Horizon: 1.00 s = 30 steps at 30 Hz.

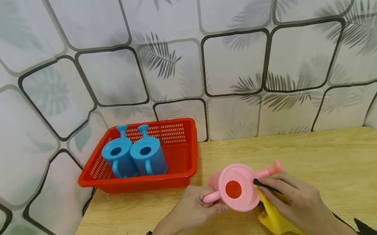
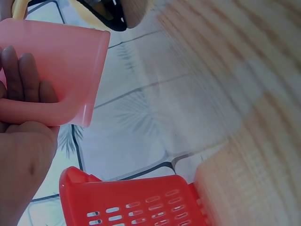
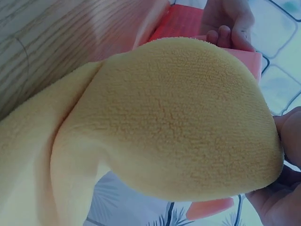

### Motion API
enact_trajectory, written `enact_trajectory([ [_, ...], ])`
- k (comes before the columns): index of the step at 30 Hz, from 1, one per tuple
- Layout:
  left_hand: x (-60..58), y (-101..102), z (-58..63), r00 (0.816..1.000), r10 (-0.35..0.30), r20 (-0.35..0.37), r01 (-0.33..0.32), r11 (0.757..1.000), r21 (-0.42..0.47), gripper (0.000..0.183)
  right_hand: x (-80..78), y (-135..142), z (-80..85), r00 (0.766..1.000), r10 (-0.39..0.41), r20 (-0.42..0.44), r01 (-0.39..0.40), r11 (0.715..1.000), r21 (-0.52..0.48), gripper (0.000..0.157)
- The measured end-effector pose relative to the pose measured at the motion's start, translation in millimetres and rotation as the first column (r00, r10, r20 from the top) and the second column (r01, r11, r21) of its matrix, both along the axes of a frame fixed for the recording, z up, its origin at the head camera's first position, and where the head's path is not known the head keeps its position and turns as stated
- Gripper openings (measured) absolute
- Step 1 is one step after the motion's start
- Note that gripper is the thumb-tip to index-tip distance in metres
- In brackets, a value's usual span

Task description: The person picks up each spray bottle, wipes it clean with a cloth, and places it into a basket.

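A pink toy watering can (image 1: 247, 189) is held above the table, its top opening facing the head camera and its spout pointing right. My left hand (image 1: 198, 207) grips it at the handle; the left wrist view shows fingers (image 2: 30, 77) between the handle and the can's wall. My right hand (image 1: 299, 200) pinches a yellow cloth (image 1: 275, 217) with a dark edge, close against the can's right side below the spout. In the right wrist view the fluffy cloth (image 3: 183, 113) hides most of the can.
A red basket (image 1: 168, 179) with slotted walls stands at the back left of the wooden table (image 1: 326, 170). Two blue watering cans (image 1: 149, 159) stand upright inside, side by side. Behind the table hangs a pale wall covering (image 1: 231, 63) with leaf prints.
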State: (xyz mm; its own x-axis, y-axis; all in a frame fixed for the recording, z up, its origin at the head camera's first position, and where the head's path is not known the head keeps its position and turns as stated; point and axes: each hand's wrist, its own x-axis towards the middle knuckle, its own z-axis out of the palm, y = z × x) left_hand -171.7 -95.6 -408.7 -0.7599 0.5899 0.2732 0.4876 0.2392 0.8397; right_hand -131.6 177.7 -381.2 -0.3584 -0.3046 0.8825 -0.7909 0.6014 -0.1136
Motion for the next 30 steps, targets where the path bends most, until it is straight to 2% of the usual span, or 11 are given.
enact_trajectory([
  [3, 0.3, 1.3, -0.2, 0.999, -0.021, -0.045, 0.021, 1.0, 0.008, 0.024, -0.5, 1.4, 0.4, 1.0, -0.02, -0.008, 0.02, 1.0, 0.009, 0.037],
  [6, 1.1, 3.2, 0.2, 0.991, -0.042, -0.124, 0.044, 0.999, 0.008, 0.034, -0.4, 2.7, 1.8, 0.999, -0.043, -0.02, 0.043, 0.999, 0.013, 0.039],
  [10, 2.2, 5.7, 0.1, 0.966, -0.082, -0.246, 0.081, 0.997, -0.011, 0.044, 0.2, 3.5, 4.6, 0.997, -0.071, -0.007, 0.071, 0.997, 0.022, 0.041],
  [13, 3.3, 7.1, 0.3, 0.951, -0.117, -0.285, 0.108, 0.993, -0.046, 0.042, 0.3, 3.1, 6.4, 0.997, -0.079, 0.008, 0.078, 0.996, 0.032, 0.042],
  [20, 6.0, 8.7, 3.0, 0.956, -0.168, -0.239, 0.137, 0.98, -0.142, 0.027, -0.1, -1.2, 8.6, 0.999, -0.041, 0.002, 0.041, 0.998, 0.04, 0.039],
  [27, 6.4, 8.3, 2.4, 0.95, -0.167, -0.265, 0.13, 0.98, -0.15, 0.026, 2.3, -0.8, 9.3, 0.998, -0.043, 0.039, 0.041, 0.997, 0.059, 0.041],
  [30, 6.7, 6.5, 1.4, 0.964, -0.153, -0.217, 0.124, 0.982, -0.143, 0.025, 4.1, 0.5, 7.9, 0.995, -0.06, 0.084, 0.055, 0.997, 0.06, 0.042],
])
